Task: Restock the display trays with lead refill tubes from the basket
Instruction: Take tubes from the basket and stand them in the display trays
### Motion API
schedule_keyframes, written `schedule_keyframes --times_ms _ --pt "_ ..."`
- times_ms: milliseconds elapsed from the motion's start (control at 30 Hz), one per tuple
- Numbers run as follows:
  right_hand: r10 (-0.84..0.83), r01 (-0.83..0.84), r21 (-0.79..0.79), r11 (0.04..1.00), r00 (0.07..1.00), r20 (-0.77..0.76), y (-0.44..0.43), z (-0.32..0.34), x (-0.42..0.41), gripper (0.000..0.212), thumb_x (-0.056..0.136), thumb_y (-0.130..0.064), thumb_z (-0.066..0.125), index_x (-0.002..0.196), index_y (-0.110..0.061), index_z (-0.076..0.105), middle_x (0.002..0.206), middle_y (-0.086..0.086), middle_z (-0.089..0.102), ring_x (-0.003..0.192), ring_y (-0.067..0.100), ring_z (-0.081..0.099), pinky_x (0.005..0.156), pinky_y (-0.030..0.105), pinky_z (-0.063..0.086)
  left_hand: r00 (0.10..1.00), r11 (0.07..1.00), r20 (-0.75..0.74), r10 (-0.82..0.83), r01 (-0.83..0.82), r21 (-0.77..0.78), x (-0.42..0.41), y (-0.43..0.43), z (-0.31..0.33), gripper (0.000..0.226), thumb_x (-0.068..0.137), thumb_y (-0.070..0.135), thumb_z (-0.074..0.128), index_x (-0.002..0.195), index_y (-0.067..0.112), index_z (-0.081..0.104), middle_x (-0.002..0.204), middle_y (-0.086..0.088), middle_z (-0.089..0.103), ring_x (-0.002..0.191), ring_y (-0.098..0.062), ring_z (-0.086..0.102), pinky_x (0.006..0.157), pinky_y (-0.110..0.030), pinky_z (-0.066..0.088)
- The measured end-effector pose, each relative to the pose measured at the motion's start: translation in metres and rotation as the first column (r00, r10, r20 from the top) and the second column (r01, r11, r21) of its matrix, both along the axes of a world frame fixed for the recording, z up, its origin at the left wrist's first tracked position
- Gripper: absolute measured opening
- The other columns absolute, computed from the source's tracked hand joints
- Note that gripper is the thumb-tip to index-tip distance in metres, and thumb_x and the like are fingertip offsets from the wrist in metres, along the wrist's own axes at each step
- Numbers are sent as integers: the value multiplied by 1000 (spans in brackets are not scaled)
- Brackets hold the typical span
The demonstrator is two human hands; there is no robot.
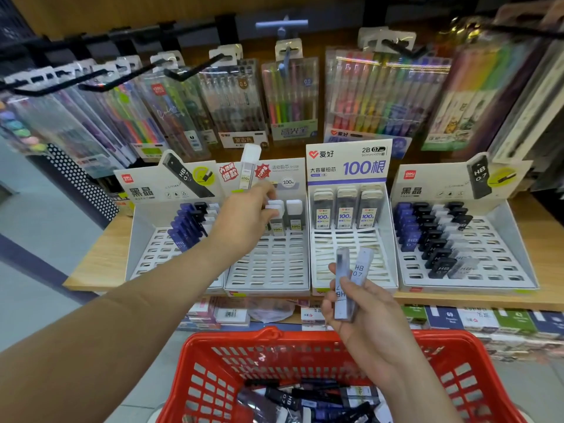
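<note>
My left hand (244,215) reaches over the second display tray (268,270) and pinches a white-capped lead tube (273,209) at the tray's back row, beside two similar tubes (294,216). My right hand (363,312) grips two translucent grey tubes (351,282) marked HB 0.7, held upright above the red basket (213,361). Many more dark and blue tubes (305,401) lie in the basket's bottom.
Four white slotted trays sit side by side on a wooden shelf (97,264): the left tray (152,248) with blue and black tubes, the third tray (351,251) with three 100-count tubes, the right tray (488,254) fuller. Pen packs (290,99) hang on hooks behind.
</note>
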State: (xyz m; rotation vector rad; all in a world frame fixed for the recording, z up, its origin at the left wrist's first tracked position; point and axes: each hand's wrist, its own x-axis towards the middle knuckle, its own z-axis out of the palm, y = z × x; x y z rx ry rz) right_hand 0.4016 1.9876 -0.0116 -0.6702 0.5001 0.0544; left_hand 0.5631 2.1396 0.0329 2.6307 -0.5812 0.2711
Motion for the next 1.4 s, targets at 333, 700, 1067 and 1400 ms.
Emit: schedule_keyframes --times_ms 333,700,1067,1400 --pt "-38 40 -65 997 999 31 -11 28 -3 19 99 -11 52 111 -6 66 83 9 70 72 22 72 56 31 59 996 1000 81 26 -26 -11 -6 0 -10 23 90 11 61 111 13 70 111 -6 63 98 -23 58 90 -33 47" --pt "340 -254 -420 871 930 143 -42 91 -45 8 85 -17 66 86 -10 62 66 5 56 45 8 44 34 15 29 648 627 -535 -543 -111 -771 -131 -69 72 17 81 13 69 98 14 70 79 -6 71 60 -14 62 66 -31 51" --pt "499 -354 -776 521 865 -59 -113 109 -106 10 92 0 63 95 -9 58 70 0 66 57 11 56 48 19 39 746 437 -448 -493 -232 -869 -175 -85 97 11 98 11 47 91 14 55 82 -3 72 80 -16 69 79 -35 55" --pt "257 -175 -507 844 962 95 -116 80 -104 25 76 -31 71 92 -12 66 67 -3 47 55 6 32 48 18 26 723 494 -525 -448 -289 -820 -191 -109 76 6 98 13 49 92 12 50 83 -7 74 76 -23 72 66 -25 57"
